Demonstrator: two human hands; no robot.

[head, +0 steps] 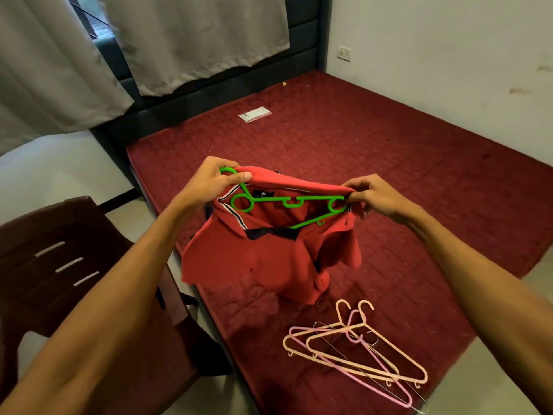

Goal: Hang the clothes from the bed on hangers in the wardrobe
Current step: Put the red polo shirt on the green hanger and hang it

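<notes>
A red polo shirt (254,259) with a dark striped collar hangs in the air above the dark red mattress (389,163). A green plastic hanger (287,203) lies inside its neck opening. My left hand (212,179) grips the hanger's hook together with the shirt's edge. My right hand (374,194) pinches the shirt fabric over the hanger's other end. The shirt's lower part sags onto the mattress.
Several loose hangers (359,348), peach, pink and thin wire, lie on the mattress near its front edge. A dark brown plastic chair (59,256) stands at the left beside the bed. A small white packet (255,114) lies far up the mattress. Curtains hang behind.
</notes>
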